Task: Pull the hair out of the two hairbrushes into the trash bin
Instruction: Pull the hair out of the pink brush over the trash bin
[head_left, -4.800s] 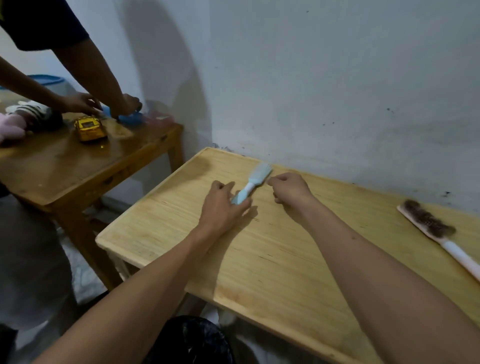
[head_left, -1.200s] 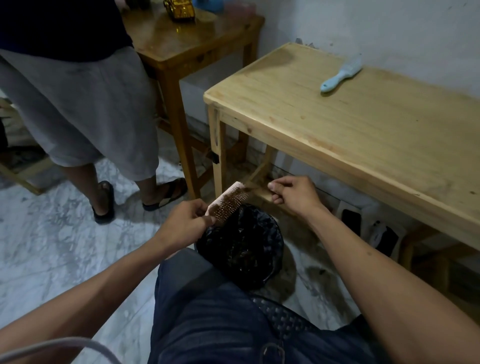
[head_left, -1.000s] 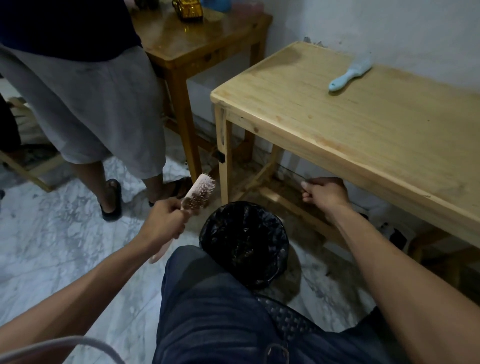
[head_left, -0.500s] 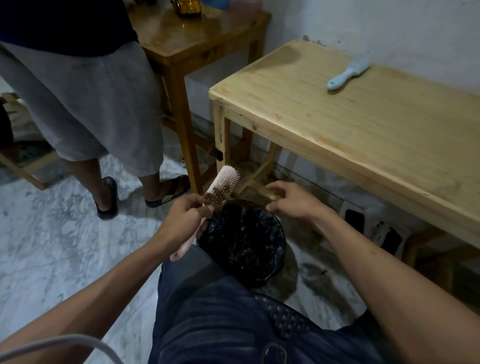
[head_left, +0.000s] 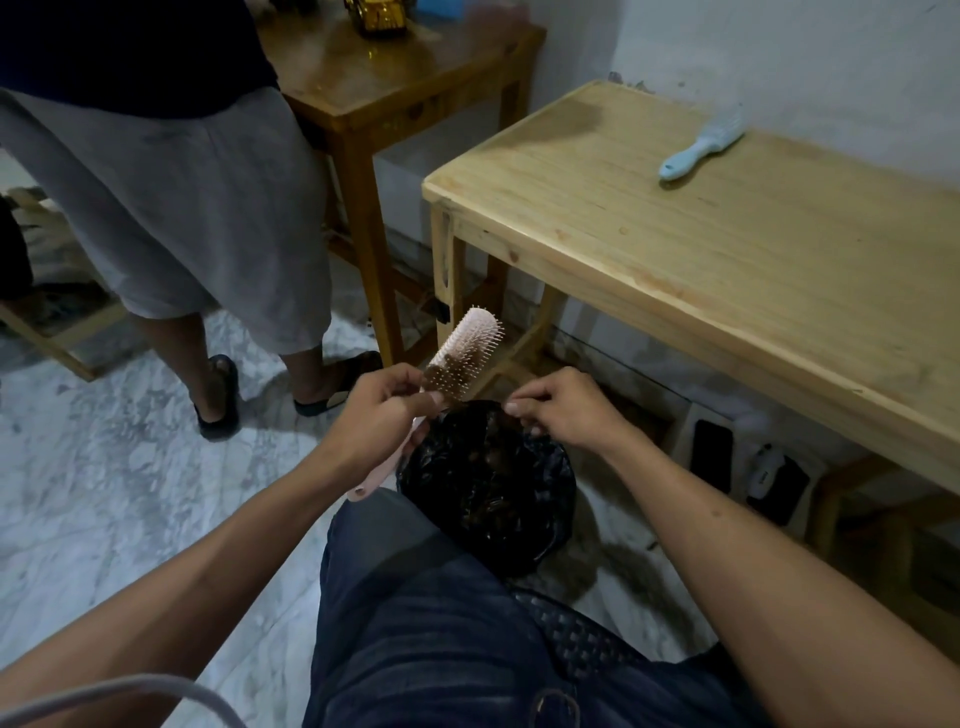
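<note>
My left hand (head_left: 382, 415) grips the handle of a pink hairbrush (head_left: 465, 353), held tilted with its head up and brown hair still in the lower bristles. My right hand (head_left: 561, 410) is just right of the brush, its fingertips pinched together over the trash bin (head_left: 488, 483); thin strands seem to run from the brush to the fingers. The bin is lined with a black bag and stands on the floor between my knee and the table. A light blue hairbrush (head_left: 701, 145) lies on the pale wooden table (head_left: 727, 270), far side, free of hair.
Another person in grey shorts (head_left: 171, 208) and sandals stands at the left beside a darker wooden table (head_left: 395, 88) carrying a yellow toy vehicle (head_left: 376, 18). The floor is marble tile (head_left: 104, 467). My jeans-clad knee (head_left: 415, 597) is at the bottom. Shoes sit under the pale table.
My left hand raised the pink brush a little, and my right hand drew in close to it over the bin, fingertips now pinched.
</note>
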